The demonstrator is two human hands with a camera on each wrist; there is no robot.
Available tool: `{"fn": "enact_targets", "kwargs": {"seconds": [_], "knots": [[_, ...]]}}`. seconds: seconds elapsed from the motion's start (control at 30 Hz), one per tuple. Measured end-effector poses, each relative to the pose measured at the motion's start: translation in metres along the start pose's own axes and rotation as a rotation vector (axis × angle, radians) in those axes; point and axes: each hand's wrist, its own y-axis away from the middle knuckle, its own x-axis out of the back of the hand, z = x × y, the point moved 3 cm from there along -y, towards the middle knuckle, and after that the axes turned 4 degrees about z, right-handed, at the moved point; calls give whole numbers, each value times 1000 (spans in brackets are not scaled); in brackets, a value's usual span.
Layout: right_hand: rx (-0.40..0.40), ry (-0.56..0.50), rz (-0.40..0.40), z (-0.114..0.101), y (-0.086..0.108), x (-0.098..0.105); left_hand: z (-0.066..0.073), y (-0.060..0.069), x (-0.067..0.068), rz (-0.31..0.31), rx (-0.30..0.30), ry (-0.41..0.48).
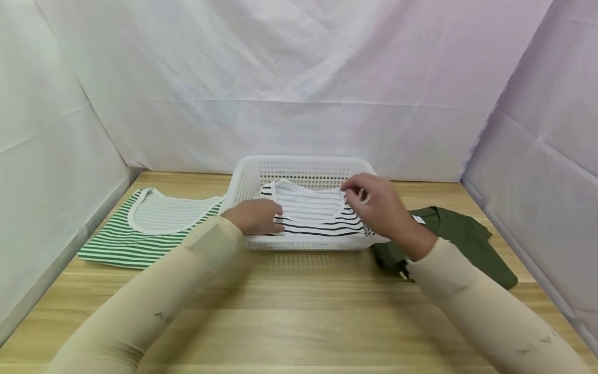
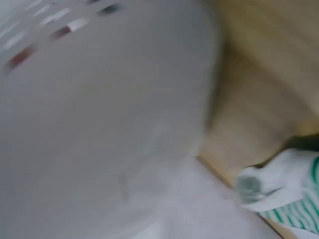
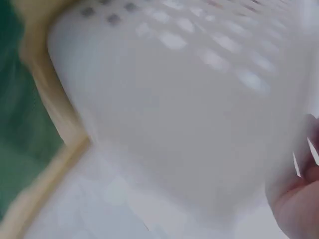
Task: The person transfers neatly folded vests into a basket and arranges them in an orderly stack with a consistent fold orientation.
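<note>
A folded white shirt with black stripes (image 1: 308, 224) lies in a white plastic basket (image 1: 306, 244), its wide neckline facing up. Over the shirt's left side is my left hand (image 1: 254, 215), fingers loose and thumb apart from them. My right hand (image 1: 378, 205) bends its fingers at the right edge of the neckline; whether the fingertips pinch the cloth cannot be made out. In the right wrist view, part of the right hand (image 3: 301, 199) shows beside the blurred basket wall (image 3: 169, 114). The left wrist view shows the basket's outer wall (image 2: 109, 99) without the hand.
A folded green-and-white striped shirt (image 1: 126, 244) lies on the wooden table (image 1: 303, 317) left of the basket. To the right is a folded dark green garment (image 1: 472, 249), partly behind my right wrist. White cloth walls (image 1: 289, 124) enclose the back and sides.
</note>
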Motion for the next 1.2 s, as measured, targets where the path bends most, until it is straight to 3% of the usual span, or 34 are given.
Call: {"fn": "enact_targets", "kwargs": {"seconds": [0.13,0.23,0.33,0.4,0.47,0.6,0.7,0.9,1.2], "knots": [[72,94,229,3,16,44,12,17,27,229,-15,72],[9,183,257,20,31,65,24,34,42,455,-86,114],[-114,248,147,44,43,71,39,58,48,710,-241,134],[-196,290,-7,62,50,68,48,74,46,860,-360,131],[-280,318,-196,80,58,60,58,88,42,949,-456,131],[-402,351,-578,108,79,43,74,105,27,989,-561,125],[-457,356,-718,119,93,37,82,109,15,982,-600,117],[-567,301,-741,130,109,36,85,110,-2,944,-596,127],[-727,171,-830,137,127,44,83,109,-12,845,-568,160]]}}
